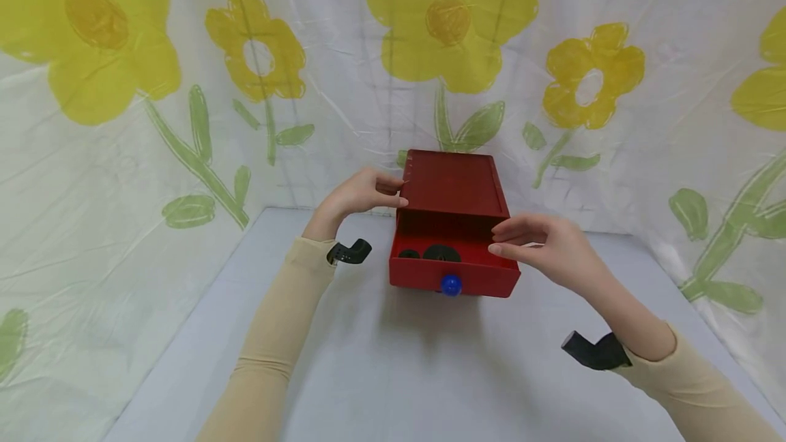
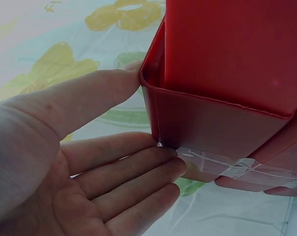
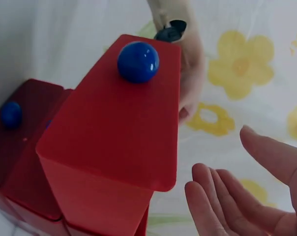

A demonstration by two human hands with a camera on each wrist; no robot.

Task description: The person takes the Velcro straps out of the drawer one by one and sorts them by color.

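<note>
A red drawer cabinet [image 1: 451,183] stands toward the back of the table, its top drawer [image 1: 485,278] pulled out. A round blue knob [image 1: 451,285] sits on the drawer's front. Inside lie a larger black round piece [image 1: 441,253] and a smaller black one [image 1: 409,254]. My left hand [image 1: 362,193] touches the cabinet's left side, its thumb at the front edge and its straight fingers [image 2: 138,162] against the wall. Beside the drawer's right rim is my right hand [image 1: 552,251], fingers relaxed, with nothing held. In the right wrist view a gap separates its fingertips from the drawer.
Below the pulled-out drawer are more red drawers [image 3: 30,128], closed, with blue knobs [image 3: 11,115]. Clear tape [image 2: 222,164] runs along the cabinet's side. A pale table [image 1: 368,374] lies beneath, and a flower-printed curtain [image 1: 344,121] hangs behind and at both sides.
</note>
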